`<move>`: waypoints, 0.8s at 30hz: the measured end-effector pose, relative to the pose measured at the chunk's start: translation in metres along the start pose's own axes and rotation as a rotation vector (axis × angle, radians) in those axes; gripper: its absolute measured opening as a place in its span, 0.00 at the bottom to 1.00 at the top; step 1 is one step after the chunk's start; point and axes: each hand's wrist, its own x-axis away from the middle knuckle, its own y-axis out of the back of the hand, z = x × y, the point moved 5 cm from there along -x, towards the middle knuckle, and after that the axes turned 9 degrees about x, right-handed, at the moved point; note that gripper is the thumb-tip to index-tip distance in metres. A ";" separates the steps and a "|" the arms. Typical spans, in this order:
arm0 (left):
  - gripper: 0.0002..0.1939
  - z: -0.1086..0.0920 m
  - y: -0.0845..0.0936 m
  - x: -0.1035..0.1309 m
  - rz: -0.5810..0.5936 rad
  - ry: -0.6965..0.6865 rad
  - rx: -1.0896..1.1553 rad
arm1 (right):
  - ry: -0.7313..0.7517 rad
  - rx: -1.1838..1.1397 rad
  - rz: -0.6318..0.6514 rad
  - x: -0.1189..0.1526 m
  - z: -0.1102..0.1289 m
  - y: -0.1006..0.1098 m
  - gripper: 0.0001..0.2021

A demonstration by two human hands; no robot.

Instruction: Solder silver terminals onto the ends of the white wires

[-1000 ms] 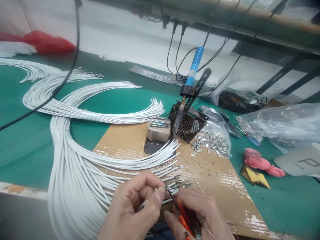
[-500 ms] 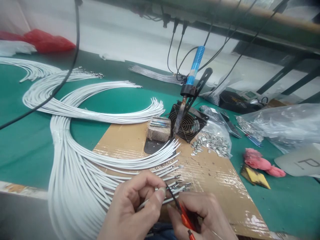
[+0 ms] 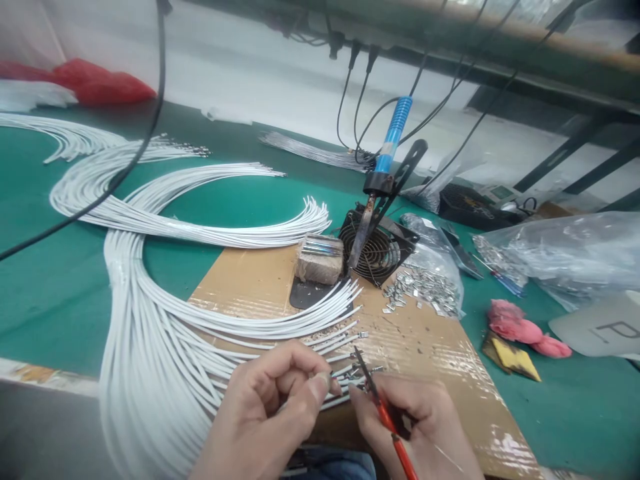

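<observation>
My left hand is closed in a pinch, thumb against forefinger, on a white wire whose end barely shows at the fingertips. My right hand is wrapped round red-handled pliers with slim dark jaws pointing up and left, apart from the wire end. A thin pale strand sticks out below the right hand. Behind both hands fans a bundle of white wires, several tipped with small metal terminals.
A blue-handled soldering iron leans over a black fan beside a block with metal bars. Loose terminals spill from a plastic bag. Cardboard covers part of the green table. A yellow sponge lies right.
My right hand has moved slightly right with the pliers, so their tip is now away from my left fingertips. The left hand has stayed almost in place, still pinching.
</observation>
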 end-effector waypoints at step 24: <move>0.12 -0.012 -0.004 0.008 0.048 0.209 0.298 | 0.221 0.099 -0.051 0.000 0.007 -0.002 0.18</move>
